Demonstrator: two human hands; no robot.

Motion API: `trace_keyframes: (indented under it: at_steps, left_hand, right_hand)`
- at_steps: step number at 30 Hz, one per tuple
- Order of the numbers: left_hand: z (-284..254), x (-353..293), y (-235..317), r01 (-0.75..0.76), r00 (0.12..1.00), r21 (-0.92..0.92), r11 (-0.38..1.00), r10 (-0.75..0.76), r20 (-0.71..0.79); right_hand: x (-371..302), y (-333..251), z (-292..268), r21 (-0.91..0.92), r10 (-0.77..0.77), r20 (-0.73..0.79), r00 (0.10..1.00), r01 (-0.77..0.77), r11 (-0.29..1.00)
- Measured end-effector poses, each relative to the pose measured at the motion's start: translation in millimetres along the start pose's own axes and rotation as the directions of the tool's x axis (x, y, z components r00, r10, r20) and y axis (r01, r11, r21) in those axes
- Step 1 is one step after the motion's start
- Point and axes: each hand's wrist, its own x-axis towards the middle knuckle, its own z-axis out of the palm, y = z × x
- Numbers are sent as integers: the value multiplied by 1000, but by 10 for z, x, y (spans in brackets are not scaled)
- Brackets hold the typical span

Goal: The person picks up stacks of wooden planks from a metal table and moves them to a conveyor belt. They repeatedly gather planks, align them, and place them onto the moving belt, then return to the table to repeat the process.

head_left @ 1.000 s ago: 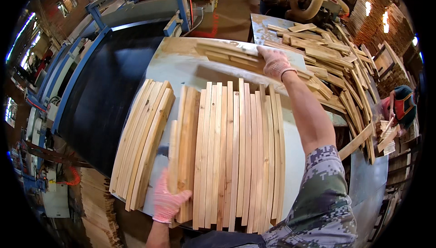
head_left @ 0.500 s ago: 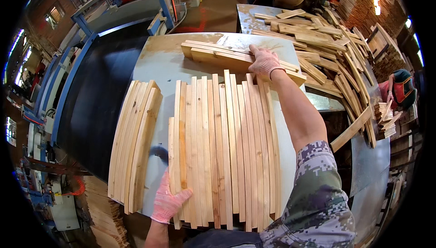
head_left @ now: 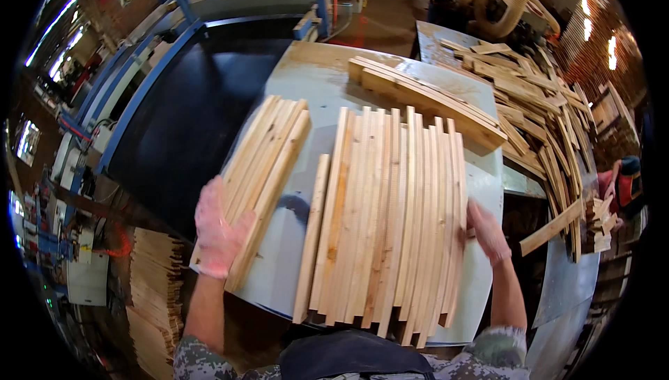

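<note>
A wide row of pale wooden strips (head_left: 380, 220) lies side by side on a grey metal table (head_left: 296, 164). To its left is a narrower bundle of wooden strips (head_left: 268, 150). My left hand (head_left: 221, 230), in a pinkish knit glove, rests across this bundle's near left part, thumb spread from the fingers. Against the outer right side of the wide row is my right hand (head_left: 488, 230), gloved too, its fingers stretched along the last strip and their tips partly hidden. A few boards standing on edge (head_left: 425, 94) form a slanting stack at the table's far side.
A black conveyor belt (head_left: 202, 94) in a blue frame runs along the left. Loose boards (head_left: 523, 80) are heaped on another table at far right, near a co-worker (head_left: 620, 178). Stacked wood (head_left: 157, 289) stands at lower left; a thick hose (head_left: 512, 4) curves behind.
My right hand has left the far board stack and come to the right side of the wide row. My left hand has moved from that row to the left bundle. The view has shifted left.
</note>
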Motion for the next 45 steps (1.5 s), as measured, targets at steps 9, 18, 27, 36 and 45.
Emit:
trace_keyframes:
  at_steps: [9,18,27,36,45]
  left_hand:
    - [128,145,-971,437,809,-73,897,-357,467]
    - [-416,666,-2127,382,818,53,923,-364,445]
    - [-1476,1526,-4817,274,815,269,923,-371,445]
    - [-1819,2356,-6852,266,859,481,835,-432,275]
    - [-1686,2839,-7999,205,942,532,821,-313,121]
  right_hand:
    - [-704,131,994,25,-42,-68,997,44,999]
    - [-536,-869,2938,117,-209,-38,977,212,970]
    - [-591,-2167,5758,48,-162,86,983,158,986]
    - [-142,-3291,7962,-142,-35,99,994,49,989]
    - [305,-4242,9212,12,-257,247,934,262,965]
